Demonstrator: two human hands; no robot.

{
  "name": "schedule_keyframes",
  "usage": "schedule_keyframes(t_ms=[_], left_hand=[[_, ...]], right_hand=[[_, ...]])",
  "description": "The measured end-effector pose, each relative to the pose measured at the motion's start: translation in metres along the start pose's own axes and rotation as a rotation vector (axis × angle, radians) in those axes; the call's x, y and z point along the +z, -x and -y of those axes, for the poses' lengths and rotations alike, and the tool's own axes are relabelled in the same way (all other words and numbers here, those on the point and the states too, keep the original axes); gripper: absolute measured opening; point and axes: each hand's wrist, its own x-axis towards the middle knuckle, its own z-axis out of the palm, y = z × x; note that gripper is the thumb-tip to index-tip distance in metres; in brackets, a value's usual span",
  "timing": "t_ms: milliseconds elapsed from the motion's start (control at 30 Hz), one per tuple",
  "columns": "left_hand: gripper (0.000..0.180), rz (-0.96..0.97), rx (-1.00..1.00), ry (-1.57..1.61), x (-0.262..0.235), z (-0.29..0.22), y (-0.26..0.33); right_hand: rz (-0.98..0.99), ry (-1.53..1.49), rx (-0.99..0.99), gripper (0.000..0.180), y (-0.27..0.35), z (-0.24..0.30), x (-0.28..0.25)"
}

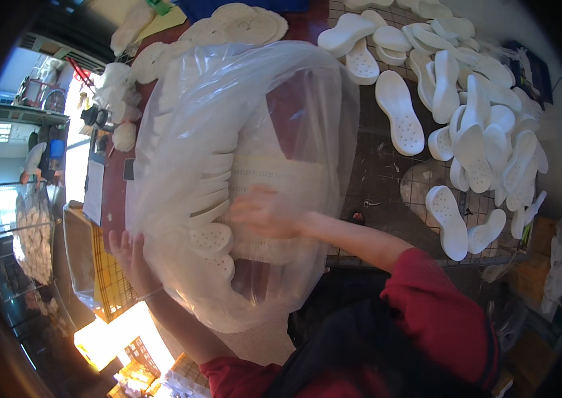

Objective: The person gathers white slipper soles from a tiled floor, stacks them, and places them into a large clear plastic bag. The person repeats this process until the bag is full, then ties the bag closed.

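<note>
A large clear plastic bag (pixel 194 99) lies on the table with its mouth toward the right. Inside it, white shoe soles (pixel 213 189) are packed in a row on edge, and a sole with small holes (pixel 211 239) shows at the near end. Beside the row is a cream surface (pixel 281 176) with lines of small dark marks. My right hand (pixel 266 211) reaches into the bag, fingers extended against the row of soles, slightly blurred. At the bag's near left side, my left hand (pixel 131 259) is open, fingers stretched up beside the plastic.
Loose white soles (pixel 473 152) are heaped on the wire-grid table at the right. More white pieces (pixel 241 26) lie beyond the bag, near a blue bin (pixel 241 6). A yellow wire basket (pixel 108 278) stands at the left. Another person (pixel 35 162) is far off left.
</note>
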Motion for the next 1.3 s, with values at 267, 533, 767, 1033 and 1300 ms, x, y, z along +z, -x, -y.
schedule_keyframes(t_ms=[267,533,767,1033,1300], left_hand=[[0.031,1.098,-0.185,0.232,0.199,0.003,0.176],[0.046,1.987,-0.865,0.049,0.307,0.082,0.342],[0.078,1.752,-1.456,0.404,0.320,0.109,0.350],[0.075,1.338,-1.031,0.681,0.334,0.120,0.355],[0.063,1.213,-0.722,0.282,0.326,0.106,0.333]], right_hand=[[-0.243,0.548,1.202,0.100,0.180,-0.076,-0.231],[-0.076,0.703,1.541,0.102,0.400,0.073,-0.199],[-0.371,0.581,1.032,0.094,0.354,0.048,-0.302],[-0.226,0.675,1.155,0.102,0.301,0.027,-0.348],[-0.782,0.515,1.421,0.076,0.384,0.011,-0.421]])
